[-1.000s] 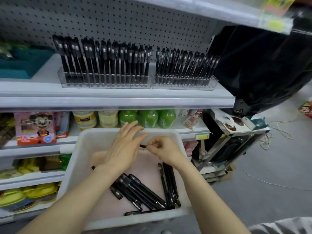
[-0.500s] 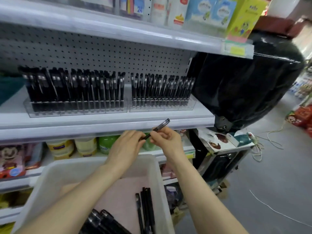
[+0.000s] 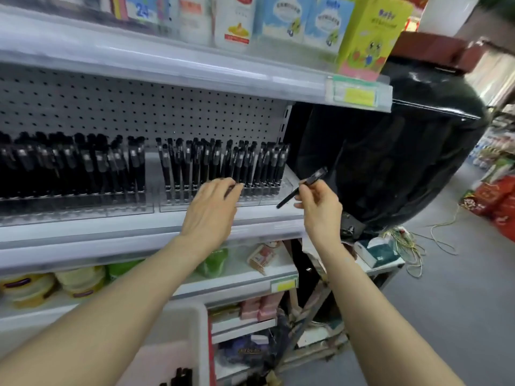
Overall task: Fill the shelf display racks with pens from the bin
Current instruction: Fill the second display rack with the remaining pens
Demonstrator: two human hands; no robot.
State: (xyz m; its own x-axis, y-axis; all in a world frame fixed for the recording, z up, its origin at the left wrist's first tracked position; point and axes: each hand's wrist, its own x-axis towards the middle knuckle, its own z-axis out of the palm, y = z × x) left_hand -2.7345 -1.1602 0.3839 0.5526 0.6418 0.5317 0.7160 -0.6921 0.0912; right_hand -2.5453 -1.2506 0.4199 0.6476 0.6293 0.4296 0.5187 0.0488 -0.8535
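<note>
Two clear display racks stand on the middle shelf, both packed with upright black pens: the left rack and the right rack. My left hand reaches to the front of the right rack, its fairly straight fingers touching the pens there. My right hand pinches one black pen, tilted with its cap up, just off the right rack's right end. The white bin sits low at the bottom, with a few black pens showing in it.
An upper shelf edge carrying cartons overhangs the racks. A bulky black wrapped object stands right beside the shelf end. Lower shelves hold jars and green bottles. Cords lie on the grey floor at right.
Both hands rose from the bin to the shelf. They held one pen together; now the right hand alone holds it and the left has moved to the right rack. The view tilted upward.
</note>
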